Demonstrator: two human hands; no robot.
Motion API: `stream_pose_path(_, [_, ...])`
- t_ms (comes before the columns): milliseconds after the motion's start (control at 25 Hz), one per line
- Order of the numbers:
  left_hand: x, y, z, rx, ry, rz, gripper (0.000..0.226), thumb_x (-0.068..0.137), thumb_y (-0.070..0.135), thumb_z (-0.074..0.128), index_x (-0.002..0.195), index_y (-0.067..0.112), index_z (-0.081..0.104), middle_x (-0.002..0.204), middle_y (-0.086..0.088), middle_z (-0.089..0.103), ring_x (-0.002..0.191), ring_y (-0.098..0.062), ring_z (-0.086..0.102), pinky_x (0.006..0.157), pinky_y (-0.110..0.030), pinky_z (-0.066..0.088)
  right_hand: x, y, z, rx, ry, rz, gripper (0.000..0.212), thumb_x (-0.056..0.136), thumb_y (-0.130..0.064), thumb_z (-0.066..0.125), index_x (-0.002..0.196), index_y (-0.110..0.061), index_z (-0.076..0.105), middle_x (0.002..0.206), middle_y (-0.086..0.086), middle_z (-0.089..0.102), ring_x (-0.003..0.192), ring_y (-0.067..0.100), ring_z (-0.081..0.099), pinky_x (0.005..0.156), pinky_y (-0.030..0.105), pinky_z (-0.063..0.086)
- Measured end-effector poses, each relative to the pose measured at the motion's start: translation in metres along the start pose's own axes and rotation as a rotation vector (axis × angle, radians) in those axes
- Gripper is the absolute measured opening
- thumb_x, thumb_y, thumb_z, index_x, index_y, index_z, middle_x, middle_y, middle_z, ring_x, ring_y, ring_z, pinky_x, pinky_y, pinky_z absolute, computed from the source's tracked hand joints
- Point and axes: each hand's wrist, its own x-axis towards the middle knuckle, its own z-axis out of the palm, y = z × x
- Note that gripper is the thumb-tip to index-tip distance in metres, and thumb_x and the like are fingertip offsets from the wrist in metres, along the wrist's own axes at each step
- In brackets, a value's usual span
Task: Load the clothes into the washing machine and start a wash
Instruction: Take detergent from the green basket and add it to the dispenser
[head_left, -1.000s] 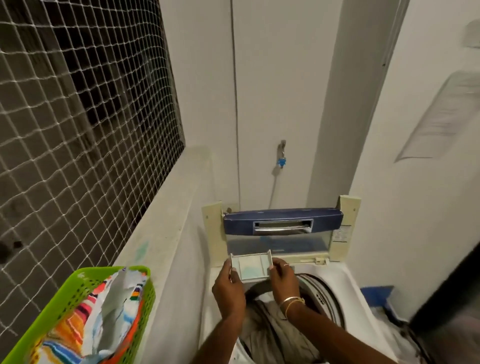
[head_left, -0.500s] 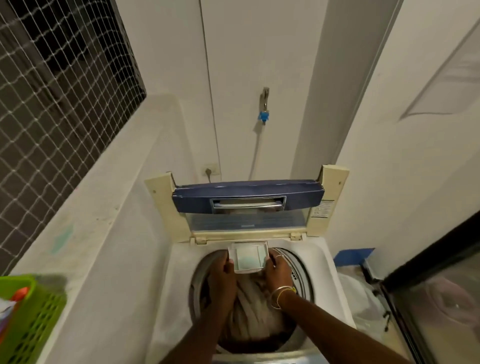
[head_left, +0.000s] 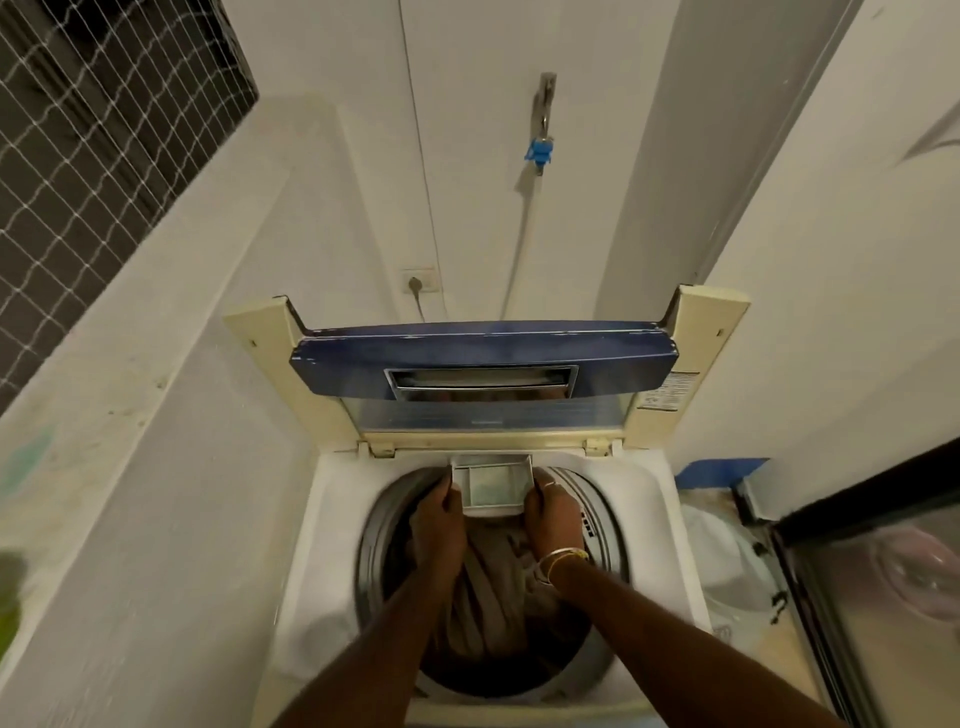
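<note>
**Sliding the detergent tray back toward its slot**

A second ago the small detergent tray (head_left: 492, 486) was held up in front of the raised lid (head_left: 483, 353). Now it has come down to the back rim of the washing machine (head_left: 332, 519), just under the lid's hinge line, and sits level over the far edge of the drum opening. From where I stand that looks like the tray being refitted, so I'd say loading is about finished and the wash is close to being started.

The left hand (head_left: 439, 519) has its fingers curled round the tray's left end. The right hand (head_left: 553, 512), bangles (head_left: 563, 557) on its wrist, pinches the right end with the thumb on top. Neither hand holds anything else.

The tray's open compartments face straight up. Its long axis runs across the machine, side to side and parallel to the hinge, and its far long edge points at the back wall beneath the lid. I can't tell whether that edge has entered the slot yet.

The clothes (head_left: 488, 597), a heap of dull beige cloth, lie down in the drum below both wrists. The lid stands fully open, and it will need closing.
</note>
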Motion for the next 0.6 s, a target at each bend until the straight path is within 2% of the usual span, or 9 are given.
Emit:
stream_pose_path(120, [0.009,-0.001,0.001,-0.003,-0.025,0.000,0.040,0.101,0.038,0.047,0.135,0.022,0.060,0.128,-0.002,0.066,0.119,-0.019,0.059,0.106,-0.043,0.047,0.005,0.001,0.008,-0.006,0.038,0.022,0.021,0.094,-0.010,0.048,0.105,-0.010,0.066,0.096,0.009,0.069,0.092,0.024,0.064,0.078,0.017,0.037])
stream_pose_path(280, [0.014,-0.003,-0.002,-0.019,-0.050,0.039,0.039,0.103,0.034,0.046,0.136,0.019,0.059,0.128,-0.002,0.066,0.120,-0.020,0.059,0.107,-0.037,0.045,0.007,0.004,0.018,-0.010,0.058,0.009,0.016,0.094,-0.015,0.046,0.088,-0.017,0.061,0.079,0.002,0.064,0.077,0.022,0.062,0.072,0.028,0.048])
stream_pose_path(360, [0.016,-0.003,-0.004,0.003,-0.055,0.044,0.040,0.103,0.033,0.046,0.139,0.017,0.056,0.133,-0.003,0.062,0.124,-0.021,0.056,0.108,-0.033,0.041,0.007,0.005,0.020,-0.024,0.078,0.009,0.015,0.094,-0.013,0.048,0.090,-0.014,0.062,0.080,0.004,0.065,0.077,0.024,0.062,0.073,0.028,0.047])
stream_pose_path(600, [0.019,-0.002,-0.006,0.018,-0.081,0.040,0.043,0.103,0.033,0.046,0.142,0.016,0.051,0.140,-0.005,0.057,0.130,-0.023,0.052,0.111,-0.034,0.037,0.007,-0.003,0.014,-0.069,0.082,-0.006,0.019,0.095,-0.010,0.049,0.101,-0.007,0.067,0.090,0.010,0.068,0.085,0.025,0.063,0.076,0.024,0.043])
